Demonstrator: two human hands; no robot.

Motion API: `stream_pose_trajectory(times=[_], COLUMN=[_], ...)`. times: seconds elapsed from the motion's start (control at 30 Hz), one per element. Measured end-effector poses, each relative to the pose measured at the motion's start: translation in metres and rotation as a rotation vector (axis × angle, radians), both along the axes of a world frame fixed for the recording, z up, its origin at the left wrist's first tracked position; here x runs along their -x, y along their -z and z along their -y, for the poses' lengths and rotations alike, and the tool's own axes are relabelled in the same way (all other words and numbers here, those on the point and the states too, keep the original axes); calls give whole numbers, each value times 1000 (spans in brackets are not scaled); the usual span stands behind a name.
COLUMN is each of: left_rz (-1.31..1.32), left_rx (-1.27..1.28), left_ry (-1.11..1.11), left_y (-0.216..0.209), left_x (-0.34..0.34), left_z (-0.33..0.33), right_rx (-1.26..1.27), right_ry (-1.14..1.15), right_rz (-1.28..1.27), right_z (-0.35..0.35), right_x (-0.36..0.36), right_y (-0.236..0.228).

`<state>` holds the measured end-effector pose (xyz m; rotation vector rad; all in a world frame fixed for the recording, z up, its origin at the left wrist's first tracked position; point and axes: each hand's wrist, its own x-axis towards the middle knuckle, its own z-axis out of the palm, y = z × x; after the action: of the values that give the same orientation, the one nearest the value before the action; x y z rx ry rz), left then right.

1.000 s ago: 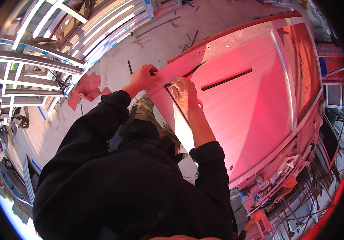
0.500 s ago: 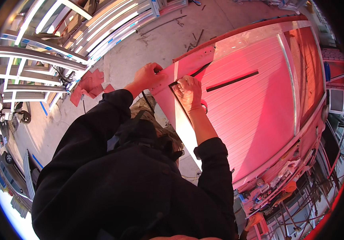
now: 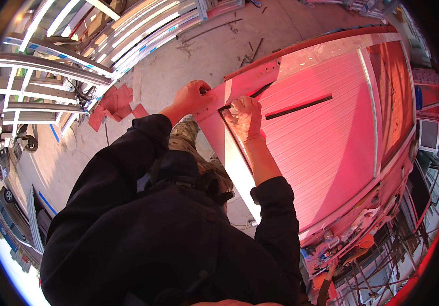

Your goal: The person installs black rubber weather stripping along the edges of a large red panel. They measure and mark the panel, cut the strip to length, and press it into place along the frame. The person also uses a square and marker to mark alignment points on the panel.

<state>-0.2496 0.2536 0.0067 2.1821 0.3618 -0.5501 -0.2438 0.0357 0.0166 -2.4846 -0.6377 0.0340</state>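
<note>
In front of me lies a large framed panel [image 3: 321,153] with a grooved face, lit pink. A thin black strip [image 3: 237,145] runs along its near-left frame edge to a corner, and a loose black length [image 3: 263,90] sticks out beyond my right hand [image 3: 246,116]. That hand's fingers are curled down over the strip at the corner. My left hand [image 3: 193,97] is closed at the outer frame edge, thumb and fingers bent together; what they hold, if anything, is hidden. A separate short black strip [image 3: 299,107] lies flat on the grooved face.
White frames [image 3: 51,76] are stacked at the far left beside flattened reddish sheets [image 3: 112,108]. Dark scraps [image 3: 252,51] lie on the concrete floor. Tools and small items [image 3: 331,245] crowd a surface at the lower right, where another person's arm [image 3: 326,283] shows.
The view has shifted slightly, moving the panel a little to the right in the picture. Both hands stay at the same corner, the right with its fingers slightly more raised.
</note>
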Motion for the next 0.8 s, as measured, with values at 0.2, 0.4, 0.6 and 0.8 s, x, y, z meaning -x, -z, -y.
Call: stream_pose_trajectory(times=[0.2,0.4,0.6,0.8], left_rz=[-6,-1,2,15], left_rx=[1,6,20,14], left_ry=[-11,-10,-8,4], left_y=[2,2,2,4], left_x=[-1,0,0,0], left_z=[-1,0,0,-1], right_rx=[46,131,-54,-59], right_ry=[7,18,2,-44], right_rz=[-85,-64,-37,-75], right_z=[3,2,0,4], right_x=[-1,-5,3,6], right_y=[-6,-8,-4,2])
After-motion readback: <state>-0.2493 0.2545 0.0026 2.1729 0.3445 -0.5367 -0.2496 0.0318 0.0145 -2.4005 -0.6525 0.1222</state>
